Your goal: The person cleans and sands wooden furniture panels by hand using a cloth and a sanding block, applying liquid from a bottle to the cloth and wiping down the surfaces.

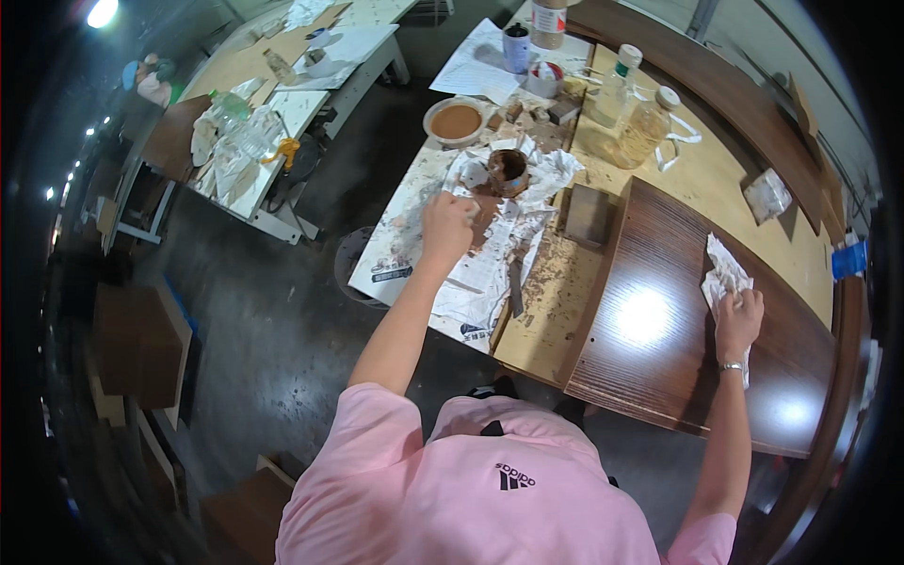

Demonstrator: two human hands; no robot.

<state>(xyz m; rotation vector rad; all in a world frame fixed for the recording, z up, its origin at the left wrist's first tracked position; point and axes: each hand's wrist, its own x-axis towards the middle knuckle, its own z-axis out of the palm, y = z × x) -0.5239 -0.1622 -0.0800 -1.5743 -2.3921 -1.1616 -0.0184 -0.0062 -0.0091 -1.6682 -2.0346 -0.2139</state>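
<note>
My right hand (739,320) is closed on a crumpled white cloth (725,264) and holds it against a glossy dark brown wood panel (650,301). Over the left worktable, my left hand (447,229) is closed with a small pale thing at its fingertips, too small to name. Beneath it lies a stained white rag (541,184) with a brown smear (486,217) on it. Just beyond the fingers stands a small, brown-crusted open pot (509,171). A dark flat strip (515,287) lies near the rag's edge.
A bowl of brown paste (456,121), a dark block (588,215), a bottle with a green-banded neck (614,89) and a jar of yellowish liquid (646,132) stand farther back. Another cluttered worktable (306,104) is at the far left. Boards (141,344) stand on the floor.
</note>
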